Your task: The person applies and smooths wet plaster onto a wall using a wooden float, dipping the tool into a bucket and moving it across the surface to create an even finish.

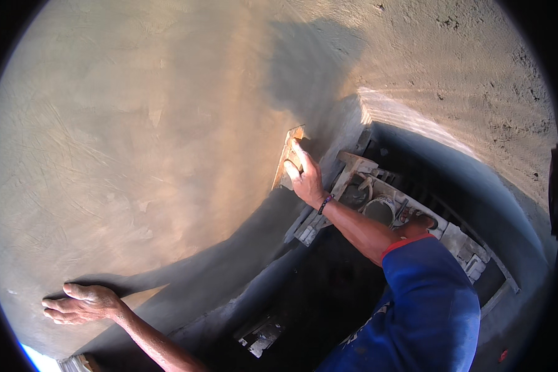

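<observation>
My right hand [309,180] grips a plastering float [283,160], a flat, narrow-looking tool lit orange by the sun. Its face lies against the smooth grey plastered wall [167,136], close to the wall's corner edge. A dark beaded bracelet [325,204] circles that wrist. Far off at the lower left, my left hand [84,304] rests on the same wall with its fingers stretched out and nothing in it. The float's handle is mostly hidden by my fingers.
Below on the right, a narrow plank platform [459,242] carries a bucket [380,211] of grey mix, a dark container [356,193] and my foot [418,223]. Dark recesses lie beside it. Rougher plaster [465,80] covers the upper right wall.
</observation>
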Motion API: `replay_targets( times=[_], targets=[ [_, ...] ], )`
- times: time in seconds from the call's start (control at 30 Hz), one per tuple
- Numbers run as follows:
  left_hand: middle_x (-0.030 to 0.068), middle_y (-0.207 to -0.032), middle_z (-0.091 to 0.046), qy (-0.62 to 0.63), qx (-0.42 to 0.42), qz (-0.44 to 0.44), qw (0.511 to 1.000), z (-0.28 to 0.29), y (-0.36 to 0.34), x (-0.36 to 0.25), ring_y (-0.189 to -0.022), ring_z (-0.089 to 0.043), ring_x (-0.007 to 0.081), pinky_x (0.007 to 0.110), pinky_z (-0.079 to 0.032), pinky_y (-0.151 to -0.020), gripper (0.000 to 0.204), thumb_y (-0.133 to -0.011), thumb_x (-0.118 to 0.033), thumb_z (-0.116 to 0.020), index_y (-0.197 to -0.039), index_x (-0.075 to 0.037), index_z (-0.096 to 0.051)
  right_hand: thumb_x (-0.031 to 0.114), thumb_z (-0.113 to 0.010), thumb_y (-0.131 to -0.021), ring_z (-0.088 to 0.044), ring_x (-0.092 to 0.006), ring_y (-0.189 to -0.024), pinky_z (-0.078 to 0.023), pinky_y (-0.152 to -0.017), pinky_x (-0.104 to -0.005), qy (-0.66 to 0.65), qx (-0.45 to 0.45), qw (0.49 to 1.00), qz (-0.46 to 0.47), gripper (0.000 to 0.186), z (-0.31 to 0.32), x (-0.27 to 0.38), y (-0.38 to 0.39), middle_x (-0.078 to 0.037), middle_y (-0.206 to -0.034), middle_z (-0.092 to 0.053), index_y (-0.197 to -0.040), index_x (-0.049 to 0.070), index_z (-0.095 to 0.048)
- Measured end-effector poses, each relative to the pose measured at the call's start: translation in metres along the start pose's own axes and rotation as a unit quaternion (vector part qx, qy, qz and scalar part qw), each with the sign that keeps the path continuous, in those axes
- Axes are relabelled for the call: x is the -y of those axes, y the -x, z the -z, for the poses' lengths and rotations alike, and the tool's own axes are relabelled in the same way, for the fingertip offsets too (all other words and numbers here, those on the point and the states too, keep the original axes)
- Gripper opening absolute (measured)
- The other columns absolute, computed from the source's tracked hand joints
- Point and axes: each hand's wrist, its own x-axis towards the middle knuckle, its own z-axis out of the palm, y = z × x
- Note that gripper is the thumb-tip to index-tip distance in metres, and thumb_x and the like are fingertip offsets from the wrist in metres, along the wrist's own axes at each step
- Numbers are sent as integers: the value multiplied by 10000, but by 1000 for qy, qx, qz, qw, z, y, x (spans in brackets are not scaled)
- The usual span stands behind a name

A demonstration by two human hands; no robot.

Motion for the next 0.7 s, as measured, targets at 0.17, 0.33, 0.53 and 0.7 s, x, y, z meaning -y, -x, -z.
replay_targets(
  times=[0.17, 0.33, 0.53, 0.7],
  targets=[
    [332, -1543, -283, 12, 6, -6, 1000, -1, 4, 6, -1456, -231, 478, 605, -219, -1159, 958, -966, -753, -193, -1516, 18, -332, 156, -685, -909, -611, -358, -940, -492, -834, -465, 139, 4, 978, 155, 570, 29, 70, -112, -151, -1030, -629, -1446, 146, -495],
    [298, -1567, -267, 6, 12, 23, 1000, 9, 2, 5, -1488, -199, 395, 557, -211, -1181, 930, -972, -732, -241, -1537, 4, -302, 204, -658, -935, -598, -380, -1109, -473, -950, -465, 195, 22, 974, 117, 546, 77, 9, -172, -173, -1243, -616, -1446, 165, -469],
    [319, -1546, -290, 24, 5, 10, 1000, 1, -4, -9, -1467, -243, 425, 576, -220, -1172, 921, -977, -717, -265, -1524, 21, -321, 196, -670, -925, -580, -403, -1168, -481, -979, -452, 176, -29, 980, 86, 561, 88, -104, -123, -192, -1302, -599, -1449, 111, -487],
    [309, -1551, -296, 15, 3, -2, 1000, 2, 2, 6, -1467, -242, 431, 579, -210, -1177, 920, -976, -724, -260, -1523, 12, -330, 141, -706, -885, -574, -357, -998, -478, -895, -461, 223, 71, 946, 223, 602, 63, 24, -151, -144, -1117, -611, -1454, 136, -507]
  ],
)
